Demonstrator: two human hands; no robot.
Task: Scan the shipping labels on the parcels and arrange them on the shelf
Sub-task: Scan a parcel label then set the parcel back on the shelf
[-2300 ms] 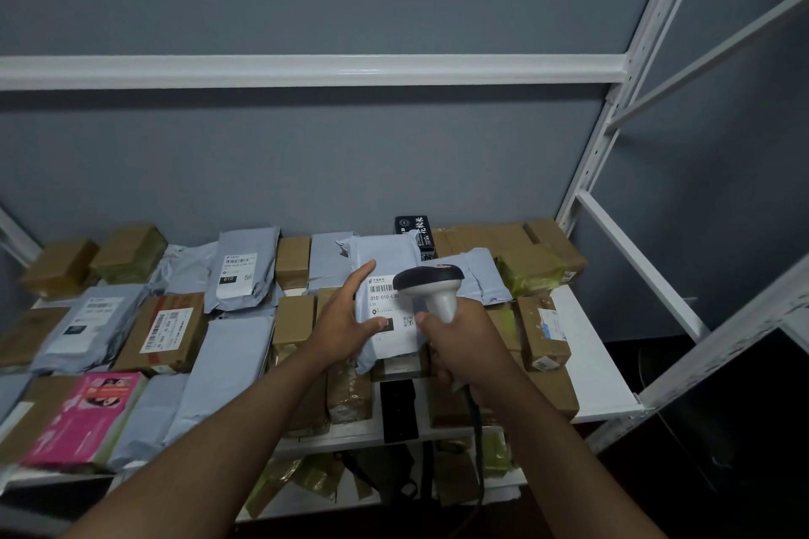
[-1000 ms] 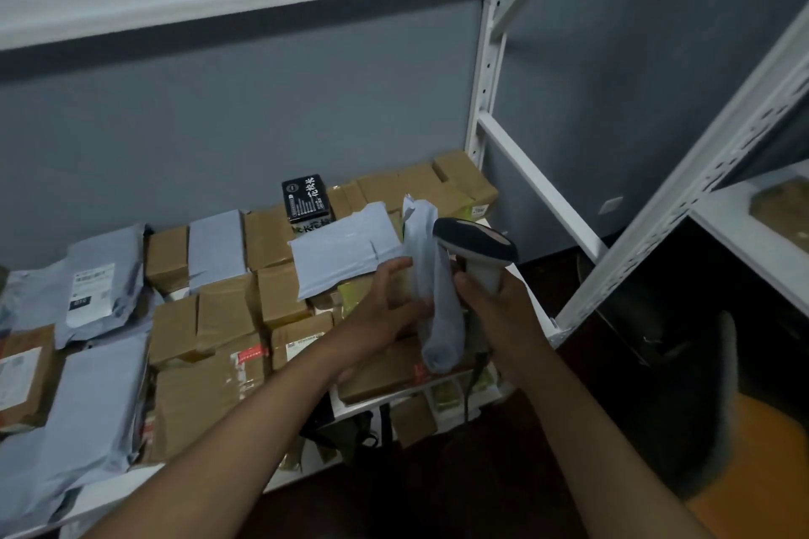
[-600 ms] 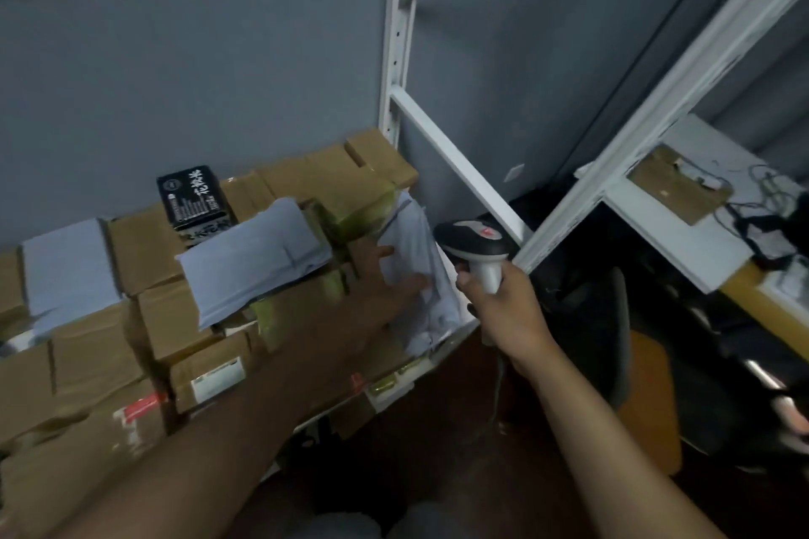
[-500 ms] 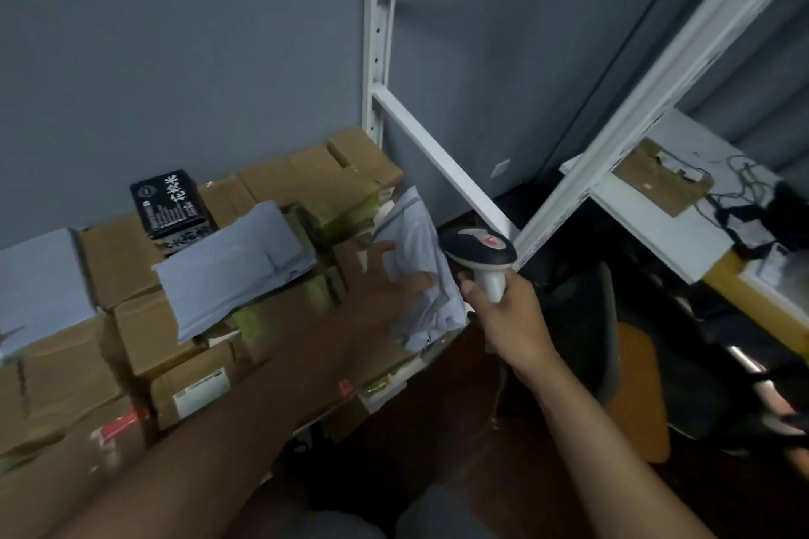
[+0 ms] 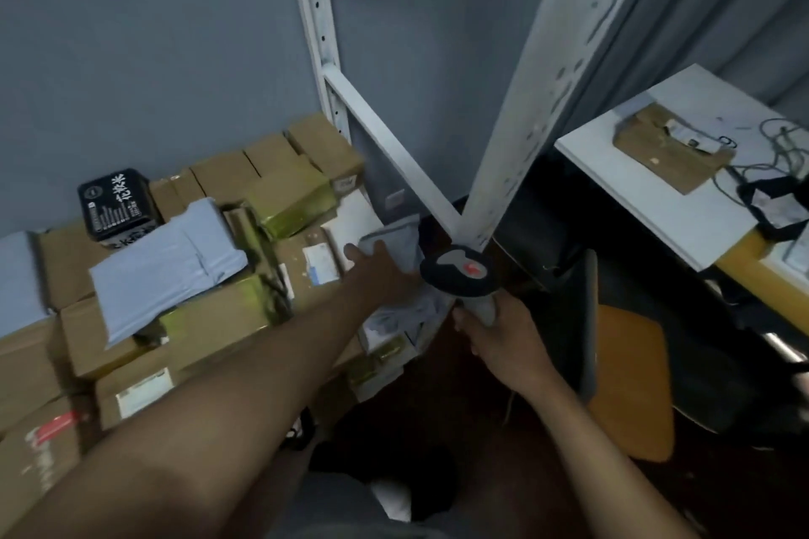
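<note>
Here, a grey mailer bag [image 5: 396, 247] is held by the left hand [image 5: 380, 271] at the right-hand end of the shelf [image 5: 350, 217], close to the white front post [image 5: 538, 92] of the rack. The bag is grasped at its upper part, with the fingers curled over the plastic; its lower part hangs crumpled past the shelf's front edge. A scanner [image 5: 459, 271] is gripped by the right hand [image 5: 494, 335] around its pale handle, just right of the bag and directly in front of the post's foot. The scanner's dark head is turned upward, with a red button seen on top.

Left of the post, the shelf is crowded with brown boxes [image 5: 227, 319], another grey mailer [image 5: 168, 271] and a black box [image 5: 116, 206] toward the wall. A small bare white patch of shelf is left beside the bag. A diagonal brace [image 5: 385, 144] runs from the rear post to the front post, closing the shelf's end. Right of the post, a white counter [image 5: 643, 193] carries a flat brown pouch [image 5: 670, 153] and cables [image 5: 775, 153].
</note>
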